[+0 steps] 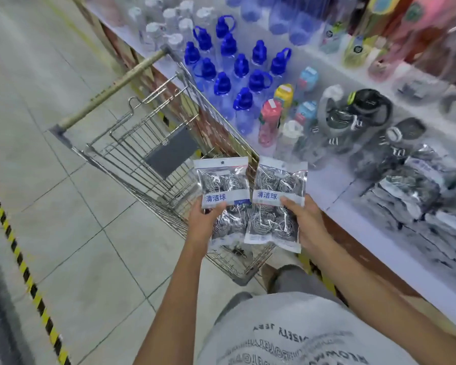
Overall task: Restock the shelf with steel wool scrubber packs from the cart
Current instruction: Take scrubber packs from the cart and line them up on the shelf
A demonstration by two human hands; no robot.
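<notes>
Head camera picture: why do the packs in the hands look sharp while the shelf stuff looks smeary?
Head view: the two scrubber packs held by the left hand and right hand are crisp; the shelf goods at right blur; wide-angle lens bends the floor lines; glare glints on the plastic.

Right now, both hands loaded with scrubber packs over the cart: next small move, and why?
Probably swing the right hand to the right and lay its scrubber pack on the scrubber stack on the shelf. Both hands already hold packs above the cart, and that stack sits just right of the right hand. The left hand with its pack can follow.
</notes>
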